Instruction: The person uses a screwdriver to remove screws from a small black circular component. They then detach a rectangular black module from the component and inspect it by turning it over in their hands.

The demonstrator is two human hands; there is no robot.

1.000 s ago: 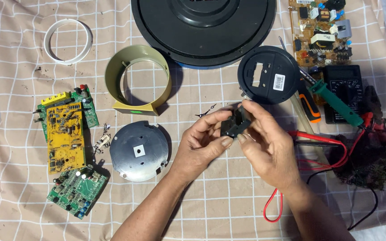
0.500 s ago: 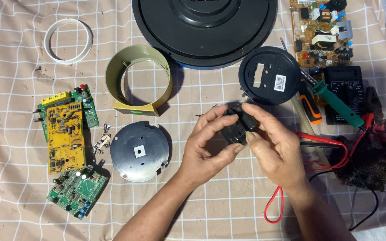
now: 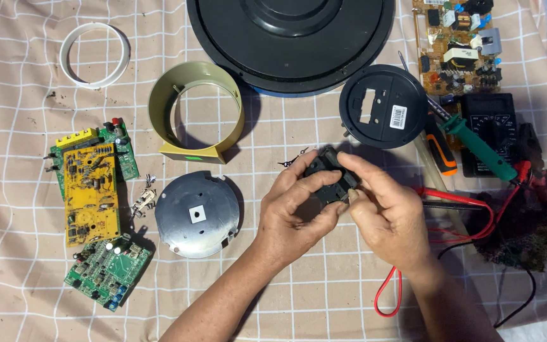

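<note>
Both hands clamp a small black part (image 3: 330, 178) over the cloth (image 3: 33, 304): left hand (image 3: 295, 212) grips from seven o'clock, right hand (image 3: 390, 212) from four o'clock. Black disc (image 3: 384, 106) lies at one o'clock.

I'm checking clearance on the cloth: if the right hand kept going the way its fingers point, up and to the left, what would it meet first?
The right hand already meets the small black part it holds with the left hand. Beyond that, probably the olive ring, though height above the cloth is unclear.
</note>
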